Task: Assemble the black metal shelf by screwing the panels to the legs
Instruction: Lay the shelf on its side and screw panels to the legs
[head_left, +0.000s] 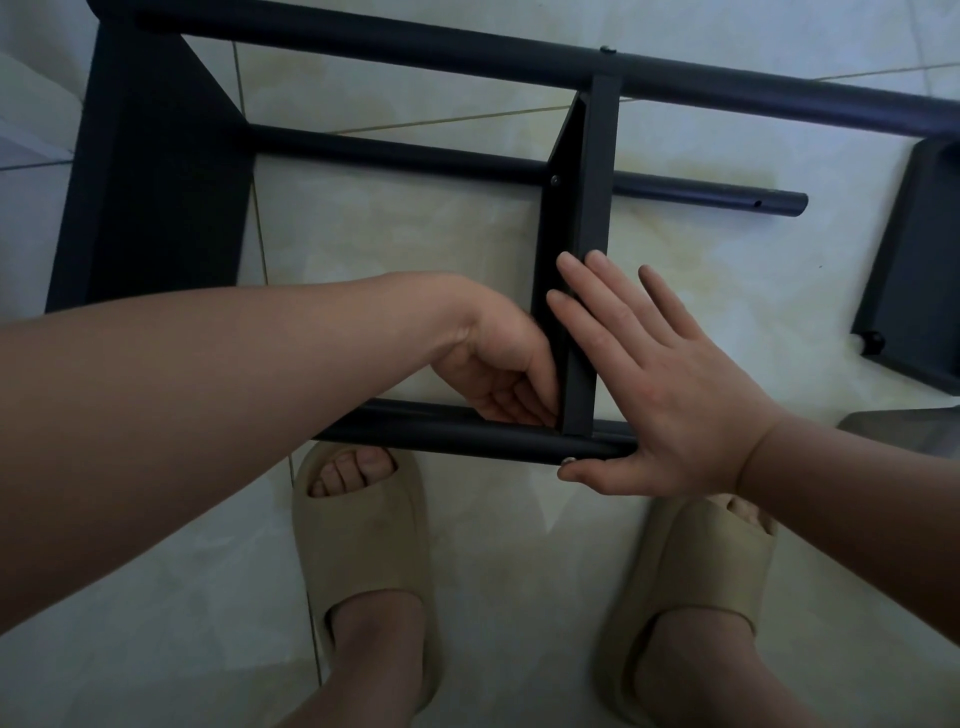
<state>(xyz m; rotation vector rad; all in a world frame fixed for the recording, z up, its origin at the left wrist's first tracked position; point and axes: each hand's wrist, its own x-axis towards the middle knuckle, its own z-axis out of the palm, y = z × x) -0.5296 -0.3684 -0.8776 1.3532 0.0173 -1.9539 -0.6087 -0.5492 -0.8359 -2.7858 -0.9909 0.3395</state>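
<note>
The black metal shelf lies on its side on the tiled floor. Its middle panel (589, 218) stands edge-up between the near leg (457, 434) and the far leg (467, 54). A third leg (675, 189) lies behind it, its end free. My left hand (498, 374) reaches inside the frame, fingers curled against the panel's left face at the near leg. My right hand (660, 384) lies flat with straight fingers against the panel's right edge, its thumb under a silver screw head (569, 460) on the near leg. A larger black panel (150, 192) closes the shelf's left end.
A loose black panel (919, 260) lies on the floor at the right, with a small black foot at its corner. A grey flat object (904, 428) pokes in at the right edge. My two feet in beige slippers (363, 551) stand just under the near leg.
</note>
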